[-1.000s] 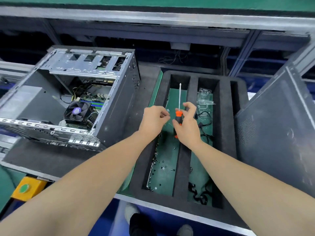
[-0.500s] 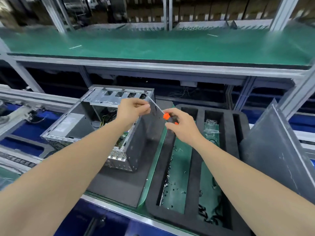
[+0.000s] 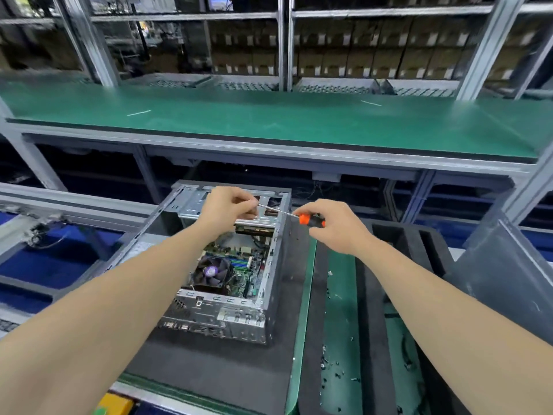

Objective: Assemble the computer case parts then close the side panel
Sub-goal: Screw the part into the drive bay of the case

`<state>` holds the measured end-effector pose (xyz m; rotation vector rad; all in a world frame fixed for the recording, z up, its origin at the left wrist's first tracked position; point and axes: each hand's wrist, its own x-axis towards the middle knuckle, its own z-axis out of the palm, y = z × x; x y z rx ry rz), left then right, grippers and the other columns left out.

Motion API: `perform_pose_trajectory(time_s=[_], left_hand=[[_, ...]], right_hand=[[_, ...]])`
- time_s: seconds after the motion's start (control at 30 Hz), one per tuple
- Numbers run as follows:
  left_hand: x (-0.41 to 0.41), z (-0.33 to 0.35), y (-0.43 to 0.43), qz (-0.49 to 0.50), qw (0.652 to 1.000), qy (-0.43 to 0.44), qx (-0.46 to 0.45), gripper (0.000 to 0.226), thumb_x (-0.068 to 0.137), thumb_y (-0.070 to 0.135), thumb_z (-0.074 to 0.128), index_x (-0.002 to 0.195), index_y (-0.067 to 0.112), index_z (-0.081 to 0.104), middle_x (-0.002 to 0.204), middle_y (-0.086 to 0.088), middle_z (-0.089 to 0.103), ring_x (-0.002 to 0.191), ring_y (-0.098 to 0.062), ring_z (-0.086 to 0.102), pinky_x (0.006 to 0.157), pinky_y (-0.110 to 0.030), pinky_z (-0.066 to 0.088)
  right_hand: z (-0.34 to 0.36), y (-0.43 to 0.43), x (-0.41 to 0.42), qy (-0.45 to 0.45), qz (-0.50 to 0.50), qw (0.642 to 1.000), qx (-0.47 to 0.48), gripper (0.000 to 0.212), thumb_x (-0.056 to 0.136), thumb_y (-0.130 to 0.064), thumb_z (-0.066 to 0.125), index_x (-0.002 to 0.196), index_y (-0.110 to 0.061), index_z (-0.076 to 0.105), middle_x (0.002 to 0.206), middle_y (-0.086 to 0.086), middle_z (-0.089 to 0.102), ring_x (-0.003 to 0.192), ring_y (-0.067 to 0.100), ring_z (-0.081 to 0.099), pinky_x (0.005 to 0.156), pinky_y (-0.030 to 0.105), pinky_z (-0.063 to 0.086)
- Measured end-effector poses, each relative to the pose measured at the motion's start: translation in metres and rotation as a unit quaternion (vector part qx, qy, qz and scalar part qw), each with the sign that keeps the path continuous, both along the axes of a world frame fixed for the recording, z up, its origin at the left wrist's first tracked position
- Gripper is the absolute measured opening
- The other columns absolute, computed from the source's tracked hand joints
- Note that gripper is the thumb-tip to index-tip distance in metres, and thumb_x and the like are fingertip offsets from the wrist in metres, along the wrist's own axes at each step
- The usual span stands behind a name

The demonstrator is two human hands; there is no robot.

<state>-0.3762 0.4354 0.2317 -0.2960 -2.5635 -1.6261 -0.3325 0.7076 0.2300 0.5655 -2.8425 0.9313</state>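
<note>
An open grey computer case (image 3: 276, 283) lies on its side on a dark foam mat, its motherboard and black fan (image 3: 211, 272) exposed. My right hand (image 3: 332, 227) grips the orange-and-black handle of a screwdriver (image 3: 311, 220) above the case's far right corner. The thin metal shaft runs left to my left hand (image 3: 229, 206), whose fingertips pinch its tip, perhaps with a small screw that I cannot make out. The grey side panel (image 3: 505, 271) leans upright at the far right, off the case.
A black foam tray (image 3: 371, 324) right of the case has green-floored slots with several loose screws (image 3: 338, 375) and cables. A green shelf (image 3: 269, 118) runs across above the bench. A yellow box (image 3: 115, 405) sits at the bottom edge.
Both hands lifted the screwdriver from the foam tray and carried it left over the case. The shaft went from upright to nearly level, and my view tilted upward.
</note>
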Motion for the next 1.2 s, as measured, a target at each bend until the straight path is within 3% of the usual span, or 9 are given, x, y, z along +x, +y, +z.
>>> perform_pose_trajectory(time_s=[0.17,0.3,0.43,0.7,0.8,0.83,0.93,1.03,1.2], left_hand=[[-0.018,0.000,-0.021,-0.045,0.984,0.036,-0.169,0.016,0.092,0.013,0.072,0.078,0.019,0.076,0.073,0.005,0.076,0.070,-0.011,0.073,0.070,-0.022,0.059],[-0.033,-0.009,-0.028,-0.047,0.991,0.028,-0.125,0.018,0.098,0.019,0.066,0.083,0.018,0.075,0.075,0.005,0.076,0.070,-0.009,0.073,0.069,-0.022,0.059],[-0.045,-0.020,-0.021,-0.067,0.990,0.017,-0.125,0.020,0.101,0.022,0.062,0.087,0.013,0.074,0.078,0.004,0.075,0.074,-0.008,0.072,0.071,-0.027,0.062],[-0.043,-0.027,0.019,-0.139,0.981,0.012,-0.135,0.016,0.103,0.016,0.057,0.095,0.015,0.071,0.085,0.004,0.075,0.073,-0.005,0.070,0.068,-0.020,0.055],[-0.036,-0.023,0.053,-0.154,0.957,0.057,-0.240,0.019,0.102,0.022,0.059,0.091,0.013,0.071,0.079,0.004,0.071,0.074,-0.011,0.065,0.073,-0.028,0.050],[-0.033,-0.022,0.067,-0.152,0.949,0.062,-0.271,0.021,0.102,0.023,0.058,0.091,0.010,0.071,0.081,0.000,0.070,0.078,-0.018,0.064,0.075,-0.032,0.052],[-0.017,-0.023,0.112,-0.154,0.912,0.075,-0.373,0.018,0.097,0.020,0.061,0.090,0.008,0.072,0.089,-0.009,0.070,0.084,-0.030,0.067,0.075,-0.040,0.059],[0.002,-0.039,0.156,-0.182,0.895,0.046,-0.404,0.007,0.087,0.016,0.071,0.092,0.012,0.073,0.098,-0.008,0.067,0.086,-0.031,0.069,0.077,-0.041,0.061],[0.019,-0.093,0.199,-0.180,0.889,-0.045,-0.420,0.030,0.086,0.040,0.077,0.092,0.011,0.075,0.098,-0.008,0.072,0.089,-0.028,0.070,0.084,-0.040,0.059]], right_hand=[[0.031,-0.012,-0.015,0.000,0.034,0.994,0.102,0.048,0.088,-0.010,0.071,0.128,-0.036,0.073,0.109,-0.010,0.060,0.096,0.009,0.058,0.083,0.025,0.047],[0.053,-0.020,-0.020,-0.017,-0.031,0.999,-0.037,0.026,0.077,-0.024,0.088,0.100,-0.033,0.078,0.090,-0.016,0.075,0.084,0.000,0.069,0.073,0.029,0.059],[0.065,-0.034,-0.021,-0.033,-0.117,0.969,-0.217,0.021,0.077,-0.021,0.091,0.089,-0.016,0.074,0.081,0.005,0.079,0.065,0.026,0.077,0.056,0.031,0.062],[0.080,-0.043,-0.030,0.079,-0.280,0.925,-0.244,0.025,0.078,-0.011,0.082,0.087,-0.015,0.059,0.056,0.002,0.069,0.040,0.019,0.066,0.038,0.027,0.048],[0.085,-0.021,-0.028,0.116,-0.341,0.919,-0.163,0.019,0.076,-0.012,0.078,0.087,-0.019,0.064,0.084,0.003,0.071,0.067,0.023,0.071,0.056,0.030,0.056],[0.083,-0.011,-0.026,0.135,-0.366,0.910,-0.138,0.017,0.077,-0.013,0.076,0.087,-0.020,0.065,0.087,0.000,0.070,0.077,0.017,0.070,0.063,0.019,0.053],[0.063,0.018,-0.015,0.153,-0.415,0.889,-0.120,0.004,0.088,-0.017,0.073,0.088,-0.021,0.072,0.083,-0.007,0.069,0.067,-0.005,0.064,0.065,0.002,0.046],[0.016,0.048,-0.007,0.051,-0.445,0.859,-0.250,0.007,0.090,-0.019,0.074,0.087,-0.024,0.078,0.088,-0.004,0.077,0.066,0.007,0.075,0.075,0.029,0.063],[-0.090,0.073,0.015,-0.124,-0.487,0.745,-0.439,0.021,0.085,-0.009,0.080,0.105,-0.013,0.077,0.101,0.008,0.076,0.083,0.018,0.077,0.084,0.038,0.065]])
